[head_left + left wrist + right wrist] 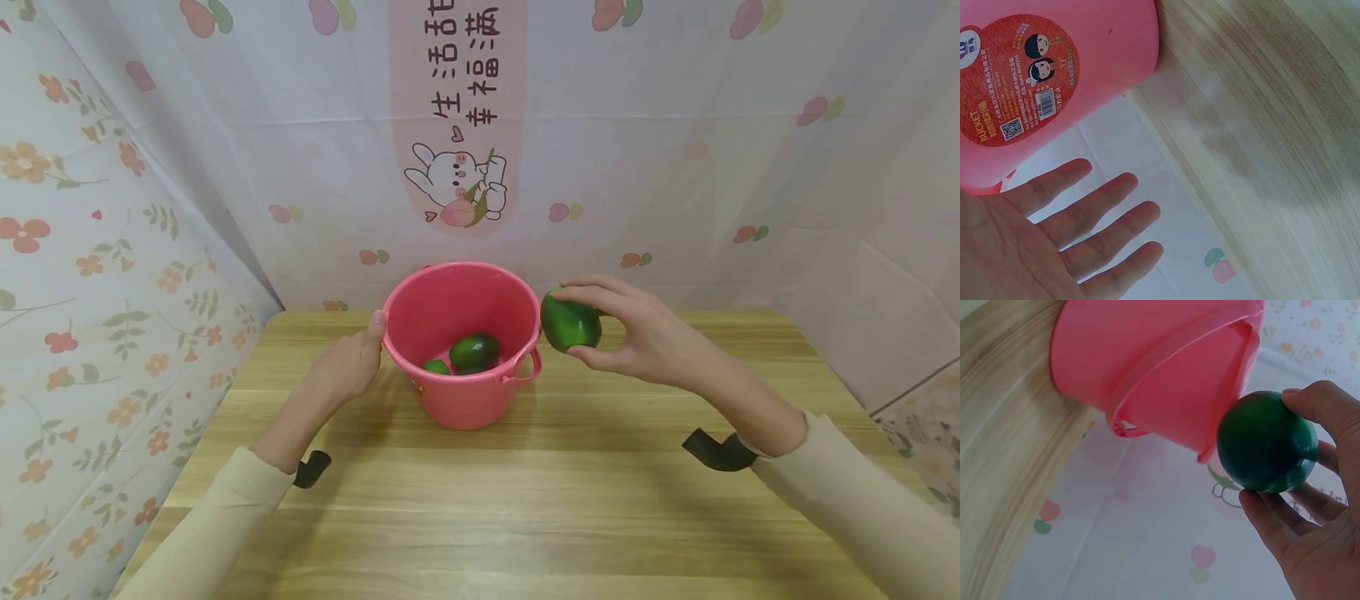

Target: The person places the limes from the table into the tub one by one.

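Observation:
A pink bucket [465, 404] stands on the wooden table, its label turned toward the left wrist camera. My left hand [348, 362] is at its left side, the thumb on the rim; the other fingers [1110, 194] stretch out straight and spread in the left wrist view. Just outside the right rim, my right hand [645, 333] holds a glossy, avocado-like green fruit [570, 323] between thumb and fingertips. Inside the bucket lie a dark green fruit [474, 352] and a smaller-looking bright green one [436, 367], partly hidden by the front wall.
The bucket's pink handle [530, 371] hangs down at its right front. Wooden table [480, 517] stretches in front of the bucket. A printed curtain [315, 125] hangs close behind, with a flowered one [97, 292] on the left. Black straps [720, 452] show at both wrists.

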### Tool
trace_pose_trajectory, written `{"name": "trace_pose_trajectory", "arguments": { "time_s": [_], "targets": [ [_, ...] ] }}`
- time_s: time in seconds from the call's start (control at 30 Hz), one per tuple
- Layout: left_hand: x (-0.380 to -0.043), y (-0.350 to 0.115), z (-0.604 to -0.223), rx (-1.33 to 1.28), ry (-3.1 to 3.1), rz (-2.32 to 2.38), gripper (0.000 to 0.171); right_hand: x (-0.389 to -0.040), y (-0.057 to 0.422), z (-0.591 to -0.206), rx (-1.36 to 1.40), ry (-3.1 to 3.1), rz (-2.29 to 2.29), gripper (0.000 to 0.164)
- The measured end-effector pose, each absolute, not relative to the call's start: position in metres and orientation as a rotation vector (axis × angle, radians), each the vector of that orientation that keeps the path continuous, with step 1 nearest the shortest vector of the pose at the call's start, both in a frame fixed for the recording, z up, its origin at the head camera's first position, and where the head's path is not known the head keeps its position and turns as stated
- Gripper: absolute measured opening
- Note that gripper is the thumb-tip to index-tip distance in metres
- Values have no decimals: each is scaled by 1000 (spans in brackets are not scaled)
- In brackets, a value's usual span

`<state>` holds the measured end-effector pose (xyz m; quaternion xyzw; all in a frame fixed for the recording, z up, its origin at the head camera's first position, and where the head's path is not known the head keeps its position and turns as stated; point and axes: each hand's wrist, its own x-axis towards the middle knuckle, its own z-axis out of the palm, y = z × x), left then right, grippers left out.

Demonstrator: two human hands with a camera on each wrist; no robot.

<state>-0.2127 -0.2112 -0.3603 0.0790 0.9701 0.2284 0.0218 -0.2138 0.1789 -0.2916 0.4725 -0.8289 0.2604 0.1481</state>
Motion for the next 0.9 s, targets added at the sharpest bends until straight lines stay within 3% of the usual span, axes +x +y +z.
{"name": "trace_pose_trajectory", "arguments": {
  "time_s": [0.9],
  "targets": [
    [-213,-210,-358,259,2986,682,89,-223,130,-275,1446,-2305,824,64]
  ]
}}
